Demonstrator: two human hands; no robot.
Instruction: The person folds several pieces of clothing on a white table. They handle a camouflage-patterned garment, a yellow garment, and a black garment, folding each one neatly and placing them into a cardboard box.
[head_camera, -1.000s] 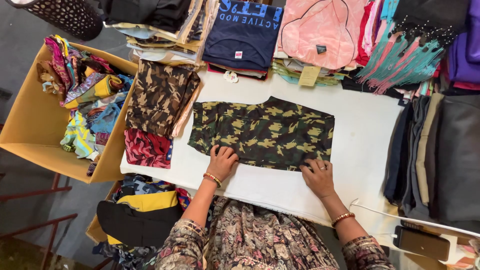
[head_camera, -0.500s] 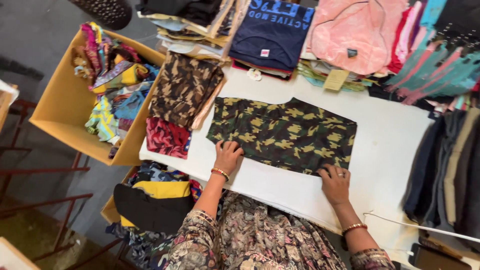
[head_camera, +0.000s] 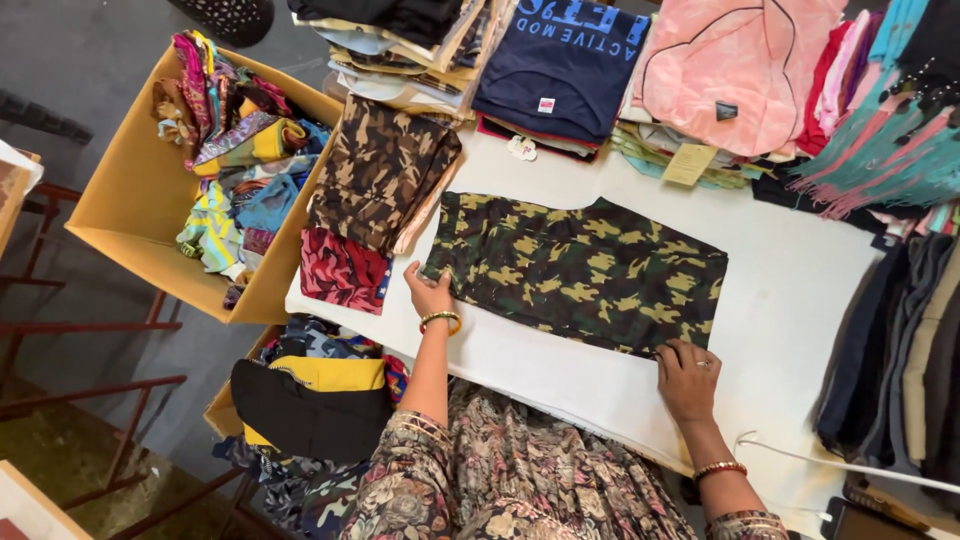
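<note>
A green camouflage garment lies spread flat on the white table. My left hand rests on its near left corner, fingers pressing the cloth. At the near right corner, my right hand presses on the hem, a ring on one finger. Both wrists wear bangles. Neither hand lifts the cloth.
A brown camouflage stack and a red patterned piece lie left of the garment. A yellow box of mixed cloth stands further left. Folded navy and pink tops line the back; dark garments hang at the right.
My hands have slid apart along the near edge, the left toward the left corner and the right toward the right corner. The view has shifted left.
</note>
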